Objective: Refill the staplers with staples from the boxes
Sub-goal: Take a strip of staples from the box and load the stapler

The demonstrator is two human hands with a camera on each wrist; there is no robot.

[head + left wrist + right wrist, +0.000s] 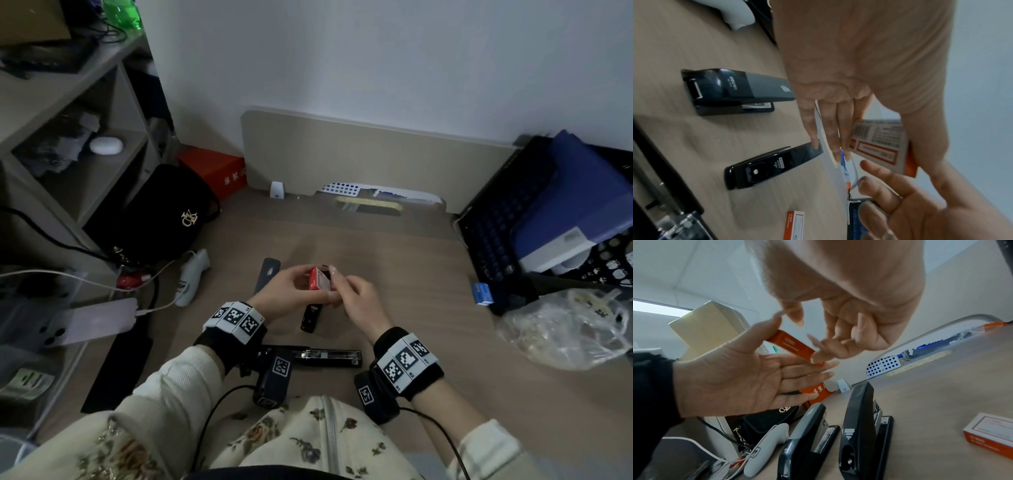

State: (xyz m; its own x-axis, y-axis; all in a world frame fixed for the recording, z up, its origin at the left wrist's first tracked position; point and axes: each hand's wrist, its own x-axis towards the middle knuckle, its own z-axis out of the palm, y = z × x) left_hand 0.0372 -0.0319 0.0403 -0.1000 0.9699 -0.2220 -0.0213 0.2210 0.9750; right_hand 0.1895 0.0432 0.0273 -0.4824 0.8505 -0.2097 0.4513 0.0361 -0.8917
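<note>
- The left hand (291, 287) holds a small cardboard staple box (319, 280) above the table (394, 274), thumb on one edge and fingers on the other; the box is orange-sided with a white printed face, and its contents cannot be seen.
- The right hand (356, 301) is loosely curled, its fingertips (818, 356) touching the end of the box; whether they pinch it cannot be told.
- A second matching box (990, 434) lies flat and closed on the wood-grain table.
- Two glossy black plastic staplers (807, 443) (863, 431) lie side by side beneath the hands; a third stapler (325, 357) lies nearer the person.
</note>
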